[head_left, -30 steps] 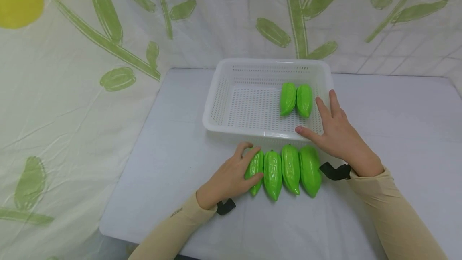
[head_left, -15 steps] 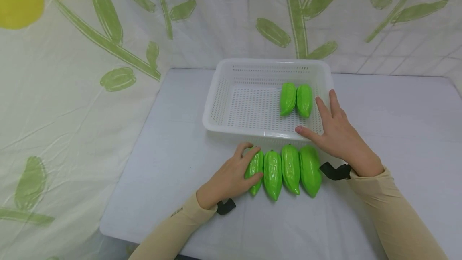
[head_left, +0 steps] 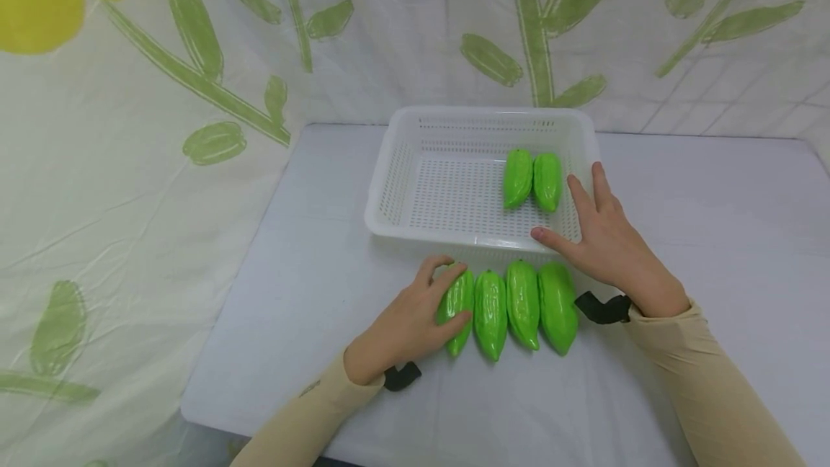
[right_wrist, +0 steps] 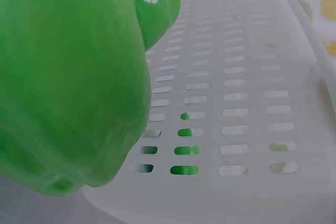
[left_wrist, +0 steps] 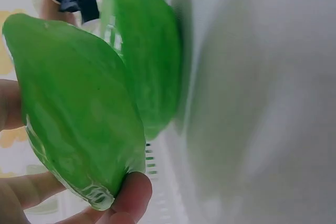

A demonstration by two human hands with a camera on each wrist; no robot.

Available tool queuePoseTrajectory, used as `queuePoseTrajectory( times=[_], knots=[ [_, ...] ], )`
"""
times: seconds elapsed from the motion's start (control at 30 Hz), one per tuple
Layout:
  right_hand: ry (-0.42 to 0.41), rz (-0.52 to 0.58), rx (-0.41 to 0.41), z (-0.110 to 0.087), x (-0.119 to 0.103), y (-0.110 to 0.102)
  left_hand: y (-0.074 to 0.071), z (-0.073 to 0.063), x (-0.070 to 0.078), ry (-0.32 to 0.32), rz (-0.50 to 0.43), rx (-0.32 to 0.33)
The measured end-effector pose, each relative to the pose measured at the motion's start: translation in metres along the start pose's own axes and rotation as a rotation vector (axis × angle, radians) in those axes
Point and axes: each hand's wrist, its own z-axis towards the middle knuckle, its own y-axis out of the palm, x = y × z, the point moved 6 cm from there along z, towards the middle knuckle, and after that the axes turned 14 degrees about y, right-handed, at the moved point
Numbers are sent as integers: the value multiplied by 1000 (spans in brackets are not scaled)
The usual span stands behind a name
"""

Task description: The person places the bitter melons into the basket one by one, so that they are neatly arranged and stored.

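Four-sided white perforated basket point(head_left: 421, 229) stands on the table; inside its right part lie two glossy green pointed fruits, starfruit-like in shape point(head_left: 517, 179). Several more such fruits lie side by side in front of it. My left hand point(head_left: 408, 319) grips the leftmost green fruit point(head_left: 459, 305), fingers at its far end and thumb at its near side. Up close in the left wrist view, this fruit point(left_wrist: 79, 103) sits between curled fingers, beside another. My right hand point(head_left: 606, 243), fingers spread, rests at the basket's front right corner. A fruit point(right_wrist: 68, 77) hides much of the right wrist view.
The row's other fruits, the middle two point(head_left: 490, 316) and the rightmost point(head_left: 558, 308), lie close together against the basket's front. A white cloth covers the table point(head_left: 279, 294). Behind it hangs a flower-patterned curtain point(head_left: 402, 42). Black straps point(head_left: 603, 307) circle both wrists.
My left hand has shifted slightly left and nearer, and the near tip of the gripped fruit has moved a little with it. The right hand has stayed still.
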Motion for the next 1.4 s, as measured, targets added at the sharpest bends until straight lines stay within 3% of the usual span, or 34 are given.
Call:
queuePoseTrajectory(
  times=[0.13,0.3,0.43,0.67,0.93,1.4],
  knots=[
    [2,-1,-3,0,0,1,-5,-3,7,22,-16,10],
    [1,-4,1,0,0,1,-16,-3,19,104,-31,41],
    [-2,-2,5,0,0,0,-29,0,29,186,-6,88],
    [0,0,5,0,1,0,-43,10,36,256,25,137],
    [4,2,-2,0,1,1,-60,25,42,285,59,179],
    [0,7,1,-1,0,0,-109,61,48,340,118,296]
  ],
)
